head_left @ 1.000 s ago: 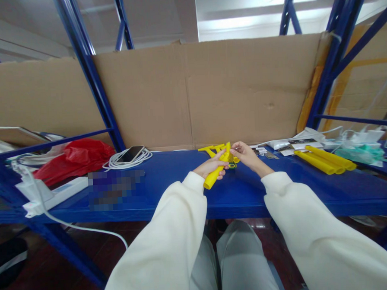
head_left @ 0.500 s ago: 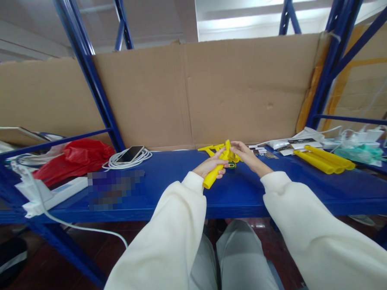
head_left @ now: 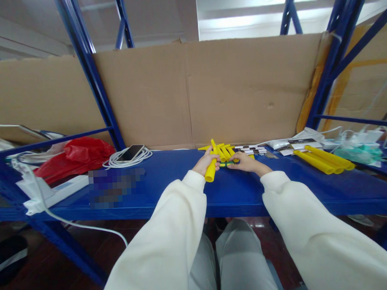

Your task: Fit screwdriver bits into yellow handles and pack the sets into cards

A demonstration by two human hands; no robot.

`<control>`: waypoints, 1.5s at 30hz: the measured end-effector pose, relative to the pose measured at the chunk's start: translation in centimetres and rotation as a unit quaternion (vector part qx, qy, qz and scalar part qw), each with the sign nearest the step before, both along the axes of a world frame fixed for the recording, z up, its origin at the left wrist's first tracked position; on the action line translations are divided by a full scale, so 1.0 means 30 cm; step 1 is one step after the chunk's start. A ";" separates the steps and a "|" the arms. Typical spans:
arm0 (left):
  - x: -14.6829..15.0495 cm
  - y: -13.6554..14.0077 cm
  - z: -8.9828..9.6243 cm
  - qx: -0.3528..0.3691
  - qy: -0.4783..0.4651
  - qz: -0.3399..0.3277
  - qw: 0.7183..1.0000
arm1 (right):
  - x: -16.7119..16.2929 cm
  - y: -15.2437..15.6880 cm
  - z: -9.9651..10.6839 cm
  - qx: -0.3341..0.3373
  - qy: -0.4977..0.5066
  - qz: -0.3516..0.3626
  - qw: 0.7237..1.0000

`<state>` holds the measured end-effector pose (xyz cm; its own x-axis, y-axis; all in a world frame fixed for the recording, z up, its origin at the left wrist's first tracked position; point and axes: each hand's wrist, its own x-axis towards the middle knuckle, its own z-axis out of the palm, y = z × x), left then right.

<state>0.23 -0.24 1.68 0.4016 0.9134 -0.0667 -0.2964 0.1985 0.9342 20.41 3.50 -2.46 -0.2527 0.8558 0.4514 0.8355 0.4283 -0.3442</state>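
As left hand (head_left: pixel 202 164) gripped yellow tube (head_left: pixel 210 173) | green-yellow tool (head_left: pixel 225 165) lay crosswise, leftward from nearer right hand (head_left: pixel 244 162) | right grasp: couldn't tell

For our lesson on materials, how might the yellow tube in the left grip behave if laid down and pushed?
The yellow tube would probably roll, since its body looks round. It seems stiff: it juts straight from the left grip without sagging.
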 end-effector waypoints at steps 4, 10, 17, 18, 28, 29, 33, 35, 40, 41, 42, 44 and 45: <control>0.001 0.005 -0.009 -0.008 0.007 0.014 1.000 | -0.004 -0.011 0.001 -0.012 -0.047 0.006 0.999; 0.000 0.011 -0.010 -0.011 0.038 0.004 0.999 | -0.012 -0.011 0.015 -0.025 0.066 0.004 0.997; 0.003 0.009 -0.001 -0.020 0.077 0.014 0.997 | -0.035 -0.040 0.053 -0.100 0.314 0.026 0.944; 0.003 0.009 -0.003 -0.021 0.078 0.014 0.997 | -0.037 -0.045 0.059 -0.092 0.331 0.028 0.939; 0.000 0.012 -0.011 -0.044 0.078 0.019 0.996 | -0.018 -0.063 0.102 0.003 0.502 -0.034 0.864; 0.001 0.009 -0.007 -0.046 0.078 0.024 0.996 | -0.015 -0.064 0.104 0.016 0.522 -0.040 0.852; 0.002 -0.004 0.004 -0.047 0.074 0.026 0.996 | -0.009 -0.059 0.109 0.037 0.596 -0.062 0.800; 0.001 -0.009 0.008 -0.047 0.080 0.025 0.995 | -0.010 -0.057 0.109 0.019 0.620 -0.061 0.782; 0.001 -0.013 0.013 -0.052 0.081 0.018 0.995 | -0.018 -0.058 0.105 -0.018 0.650 -0.029 0.759; 0.000 -0.010 0.011 -0.053 0.080 0.016 0.995 | -0.019 -0.060 0.104 -0.020 0.653 -0.027 0.757; -0.001 -0.006 0.008 -0.054 0.079 0.014 0.995 | -0.020 -0.062 0.105 -0.022 0.655 -0.026 0.755; -0.004 0.009 -0.003 -0.056 0.074 0.006 0.996 | -0.023 -0.067 0.106 -0.027 0.658 -0.028 0.752; -0.006 0.018 -0.011 -0.056 0.070 0.002 0.996 | -0.024 -0.070 0.107 -0.029 0.658 -0.028 0.752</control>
